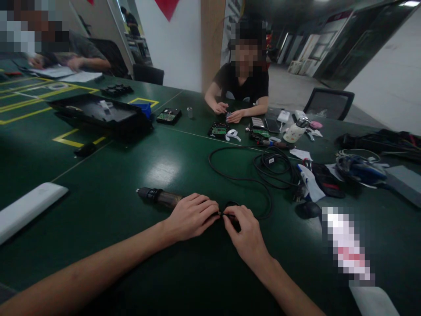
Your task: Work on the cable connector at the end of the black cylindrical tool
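two bare hands were recorded at the near side of the green worktop (197,149). the left hand (194,215) was curled over the rear of one electric screwdriver (166,198), which lay on the worktop with its tip to the left; the fingers were closed on the body, and the covered part could not be inspected. the right hand (245,226) was nearly closed, thumb and fingertips pinching the end of one black cable (268,160), just beside the screwdriver's tail; whether the two were joined could not be told. three circuit-board units were counted: one left (169,116), one centre (219,130), one right (259,133). one bottle (295,132) stood near the last. one black tray (98,126) lay farther left. one person opposite (243,90) had both hands at a small cylinder, partly hidden by fingers. a second person (85,50) was cut off at the upper left. one white slab (34,206) was cut by the left edge; one object at lower right (348,245) was pixelated and unreadable.
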The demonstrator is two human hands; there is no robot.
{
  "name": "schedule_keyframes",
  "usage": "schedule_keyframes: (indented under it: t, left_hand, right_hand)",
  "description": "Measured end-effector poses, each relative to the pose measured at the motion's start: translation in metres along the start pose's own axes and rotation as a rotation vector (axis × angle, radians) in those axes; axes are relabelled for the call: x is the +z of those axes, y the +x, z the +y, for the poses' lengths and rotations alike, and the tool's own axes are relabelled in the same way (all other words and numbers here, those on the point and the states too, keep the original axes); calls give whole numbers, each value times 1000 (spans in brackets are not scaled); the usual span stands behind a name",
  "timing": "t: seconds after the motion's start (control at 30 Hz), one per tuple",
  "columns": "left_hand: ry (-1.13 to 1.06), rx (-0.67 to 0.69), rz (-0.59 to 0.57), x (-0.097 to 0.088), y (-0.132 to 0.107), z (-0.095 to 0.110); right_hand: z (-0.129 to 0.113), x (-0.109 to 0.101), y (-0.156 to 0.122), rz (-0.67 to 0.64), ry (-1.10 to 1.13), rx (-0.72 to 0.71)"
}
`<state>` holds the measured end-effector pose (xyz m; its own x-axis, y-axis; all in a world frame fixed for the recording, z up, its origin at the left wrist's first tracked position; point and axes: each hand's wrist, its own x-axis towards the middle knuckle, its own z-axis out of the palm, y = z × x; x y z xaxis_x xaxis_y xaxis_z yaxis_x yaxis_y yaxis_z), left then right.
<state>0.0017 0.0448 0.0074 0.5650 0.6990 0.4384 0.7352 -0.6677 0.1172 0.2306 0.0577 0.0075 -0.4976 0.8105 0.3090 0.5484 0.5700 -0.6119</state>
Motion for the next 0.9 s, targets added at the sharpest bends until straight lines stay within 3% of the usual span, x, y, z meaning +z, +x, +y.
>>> schedule_keyframes:
  t: [0.67, 0.9]
  left_hand:
    - [-19, 26, -23, -3, 1, 1]
    - [-6, -20, -25, -1, 2, 1]
  right_hand:
    - [3, 0, -4, 0, 57, -2]
    - [3, -1, -4, -21, 74, 9]
